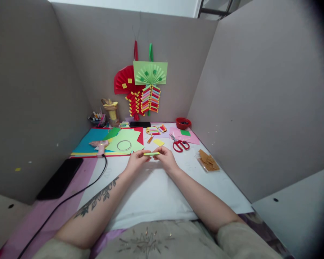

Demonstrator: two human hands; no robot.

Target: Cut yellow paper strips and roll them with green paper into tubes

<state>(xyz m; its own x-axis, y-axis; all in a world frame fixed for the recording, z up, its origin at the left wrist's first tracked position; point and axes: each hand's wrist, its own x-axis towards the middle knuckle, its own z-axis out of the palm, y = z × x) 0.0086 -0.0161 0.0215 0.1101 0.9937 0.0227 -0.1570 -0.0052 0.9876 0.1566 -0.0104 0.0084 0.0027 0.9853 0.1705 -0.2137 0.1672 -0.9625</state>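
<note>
A narrow yellow-green paper strip [151, 154] is stretched level between my two hands, above the white table cover. My left hand [138, 158] pinches its left end, and my right hand [165, 157] grips the right end. Whether the strip is folded or rolled is too small to tell. Just beyond my fingers lie a yellow paper piece [159, 142] and a small orange-brown stick-like item [150, 139]. Red-handled scissors [180, 144] rest to the right of my right hand, blades pointing away.
Coloured paper sheets [124, 138] and a pink glue gun [101, 146] lie left, its black cord running toward me. A black phone-like slab [61, 178] is nearer. Right are a bag of brown pieces [208, 161] and a red bowl [183, 123]. Paper fan decorations [150, 73] hang behind.
</note>
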